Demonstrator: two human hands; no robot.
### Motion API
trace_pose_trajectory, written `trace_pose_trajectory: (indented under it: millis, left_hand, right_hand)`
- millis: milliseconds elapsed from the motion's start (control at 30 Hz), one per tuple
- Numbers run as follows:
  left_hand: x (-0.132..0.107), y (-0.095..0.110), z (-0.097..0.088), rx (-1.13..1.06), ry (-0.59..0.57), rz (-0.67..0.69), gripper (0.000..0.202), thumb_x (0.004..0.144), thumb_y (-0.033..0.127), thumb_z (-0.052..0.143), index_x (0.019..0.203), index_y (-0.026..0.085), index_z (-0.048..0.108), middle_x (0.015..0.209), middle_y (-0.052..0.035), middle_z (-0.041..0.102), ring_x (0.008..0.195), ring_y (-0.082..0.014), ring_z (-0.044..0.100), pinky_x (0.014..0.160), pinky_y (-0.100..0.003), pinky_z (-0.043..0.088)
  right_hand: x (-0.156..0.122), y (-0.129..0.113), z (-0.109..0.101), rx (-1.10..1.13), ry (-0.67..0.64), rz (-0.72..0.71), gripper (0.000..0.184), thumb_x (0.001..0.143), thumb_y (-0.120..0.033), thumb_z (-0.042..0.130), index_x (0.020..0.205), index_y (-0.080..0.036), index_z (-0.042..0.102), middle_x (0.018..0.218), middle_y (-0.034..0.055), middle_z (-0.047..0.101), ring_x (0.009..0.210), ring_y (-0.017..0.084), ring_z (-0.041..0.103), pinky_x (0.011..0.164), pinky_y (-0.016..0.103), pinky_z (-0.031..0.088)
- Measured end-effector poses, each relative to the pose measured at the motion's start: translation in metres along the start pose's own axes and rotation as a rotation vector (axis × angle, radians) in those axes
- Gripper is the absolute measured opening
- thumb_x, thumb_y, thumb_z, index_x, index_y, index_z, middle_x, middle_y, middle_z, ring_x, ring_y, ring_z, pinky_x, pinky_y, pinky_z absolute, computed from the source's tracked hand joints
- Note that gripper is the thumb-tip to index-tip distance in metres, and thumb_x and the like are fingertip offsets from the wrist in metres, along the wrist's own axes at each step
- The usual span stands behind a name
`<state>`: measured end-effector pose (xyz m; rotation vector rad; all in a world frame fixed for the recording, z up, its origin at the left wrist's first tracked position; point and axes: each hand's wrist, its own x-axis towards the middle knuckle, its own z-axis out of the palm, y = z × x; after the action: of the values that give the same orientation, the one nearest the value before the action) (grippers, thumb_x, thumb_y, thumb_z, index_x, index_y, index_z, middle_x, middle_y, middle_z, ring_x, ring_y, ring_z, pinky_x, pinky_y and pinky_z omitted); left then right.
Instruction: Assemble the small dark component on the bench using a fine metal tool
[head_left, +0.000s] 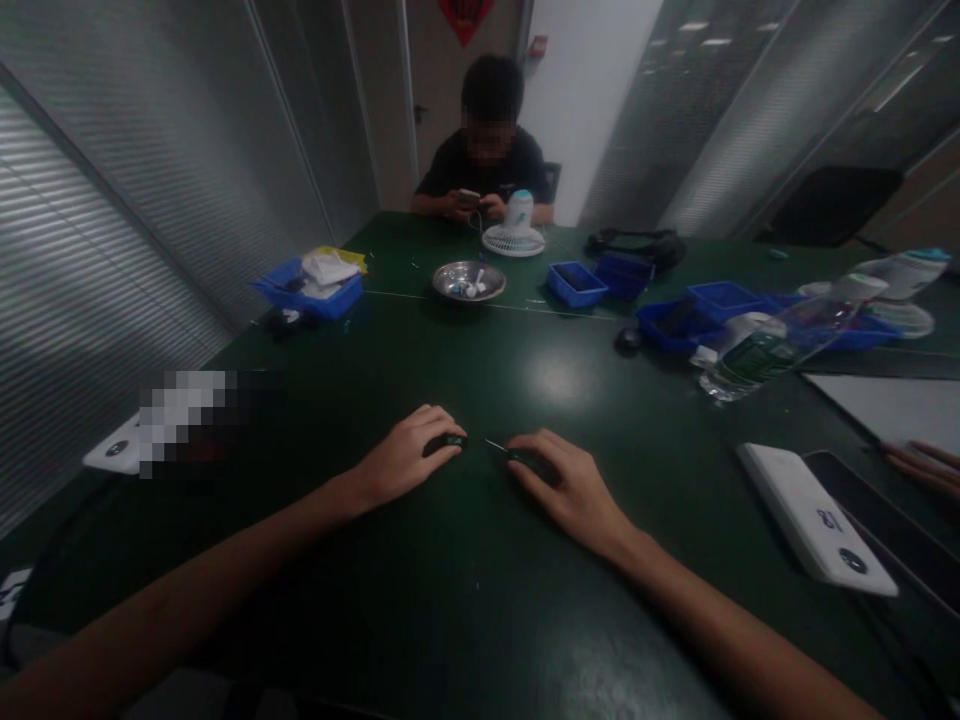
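Both my hands rest on the dark green table [480,600], close together. My left hand [409,458] is curled over a small dark object [448,441] that shows at its fingertips. My right hand [566,485] is closed round a thin dark tool [517,456] whose fine metal tip points left toward the small dark object, a short gap away. What the small object is I cannot make out in the dim light.
A metal bowl [469,281] with small parts, a small white fan [514,228] and several blue trays [576,283] stand farther back. A plastic bottle [772,345] lies at right, a white power bank [814,518] nearer. Another person sits opposite holding a phone. Someone's fingers [922,462] show at right edge.
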<state>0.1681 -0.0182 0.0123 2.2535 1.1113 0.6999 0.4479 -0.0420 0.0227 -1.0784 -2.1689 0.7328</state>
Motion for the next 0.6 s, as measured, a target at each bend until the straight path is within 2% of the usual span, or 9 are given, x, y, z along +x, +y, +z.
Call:
trace_pose_trajectory:
  millis: [167,600]
  left_hand:
    - [-0.006,-0.001,-0.003,-0.025,-0.071,0.018,0.024,0.1,0.024,0.059,0.121,0.025,0.07,0.118,-0.0064,0.067,0.112,-0.0221,0.059,0.099,-0.039,0.048]
    - [-0.009,0.009,-0.002,-0.096,-0.17,0.064,0.027,0.1,0.023,0.059,0.125,0.025,0.07,0.113,-0.0077,0.068,0.107,-0.022,0.061,0.095,-0.038,0.05]
  right_hand:
    - [-0.007,-0.003,0.002,0.046,-0.03,0.012,0.019,0.102,-0.028,0.058,0.119,-0.024,0.065,0.107,0.0051,0.066,0.094,0.018,0.065,0.084,0.032,0.052]
    - [-0.011,-0.005,0.007,0.078,-0.102,0.019,0.022,0.101,-0.029,0.059,0.12,-0.025,0.068,0.102,0.0052,0.066,0.089,0.017,0.065,0.079,0.031,0.052]
